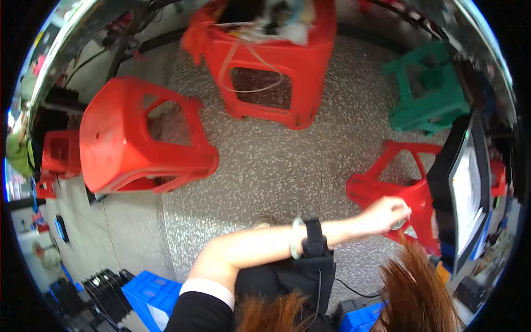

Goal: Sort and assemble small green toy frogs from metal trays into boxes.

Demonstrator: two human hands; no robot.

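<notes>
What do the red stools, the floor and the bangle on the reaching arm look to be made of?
The red stools look like moulded plastic: uniform colour, soft glossy highlights, rounded cut-out sides. The floor looks like terrazzo or speckled stone tile, grey with pale flecks and straight joints. The bangle is pale green and translucent, maybe jade or glass; I cannot tell which.

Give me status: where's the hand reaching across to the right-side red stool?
Done: nothing visibly finished. In hand: the left hand, fist closed, holds a small pale object too small to identify, beside the red stool by the monitor. Left: cannot tell; right hand not visible.
</notes>
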